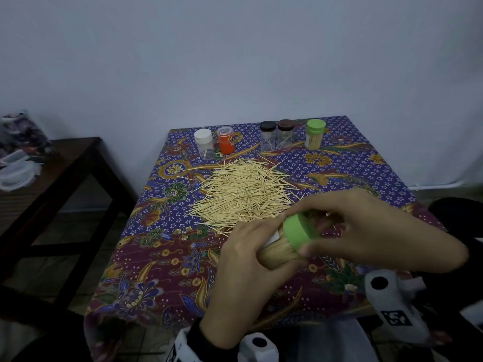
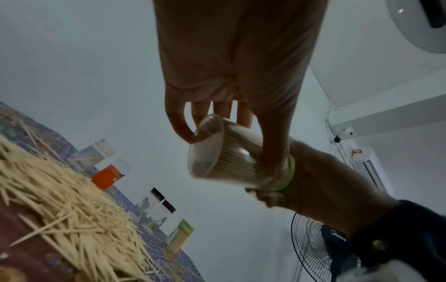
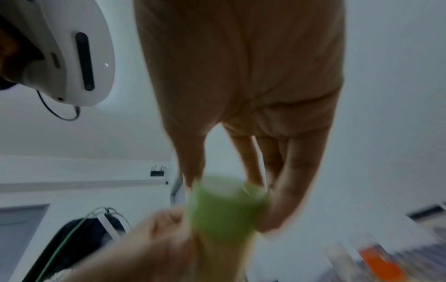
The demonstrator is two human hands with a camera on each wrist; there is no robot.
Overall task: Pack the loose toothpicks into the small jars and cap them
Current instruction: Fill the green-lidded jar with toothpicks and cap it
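A clear jar packed with toothpicks [image 1: 278, 250] [image 2: 229, 158] lies tilted in the air above the table's front. My left hand [image 1: 251, 270] [image 2: 224, 95] grips its body. My right hand [image 1: 366, 231] [image 3: 241, 114] curls round its green cap [image 1: 300, 231] [image 3: 224, 208] [image 2: 288, 175], which sits on the jar's mouth. A big heap of loose toothpicks [image 1: 243, 192] [image 2: 60, 209] covers the middle of the table. Along the back stand a white-capped jar [image 1: 204, 143], an orange jar [image 1: 226, 139], two dark-capped clear jars [image 1: 276, 135] and a green-capped full jar [image 1: 315, 134].
The table wears a patterned blue and maroon cloth [image 1: 170, 270]. A dark wooden bench [image 1: 60, 168] with plastic containers stands to the left. A white wall runs behind. A standing fan [image 2: 313, 248] shows in the left wrist view.
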